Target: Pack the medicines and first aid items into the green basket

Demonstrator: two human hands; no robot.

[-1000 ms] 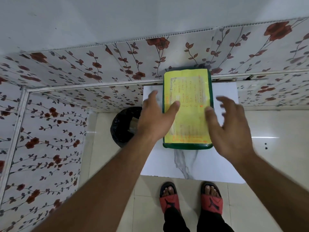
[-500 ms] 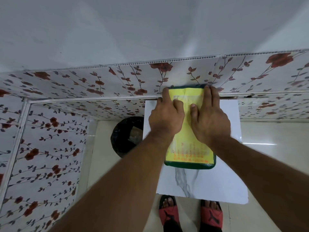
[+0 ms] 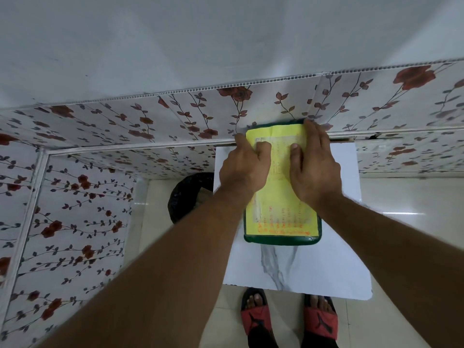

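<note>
The yellow sheet lying over the green basket carries rows of orange-red print along its near edge and fainter lines inside a bordered panel further up, but none of it can be read, and the script cannot be told. The red slippers each bear a black mark, possibly a logo.

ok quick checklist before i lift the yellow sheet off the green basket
1. Both hands on the sheet: ok, left hand and right hand lie flat on the yellow sheet.
2. Fingers gripping an edge: cannot tell, they reach the far end.
3. Green basket fully on the white table: ok.
4. Basket contents: cannot tell, the sheet covers them.
5. Loose medicines on the table: none visible.
</note>
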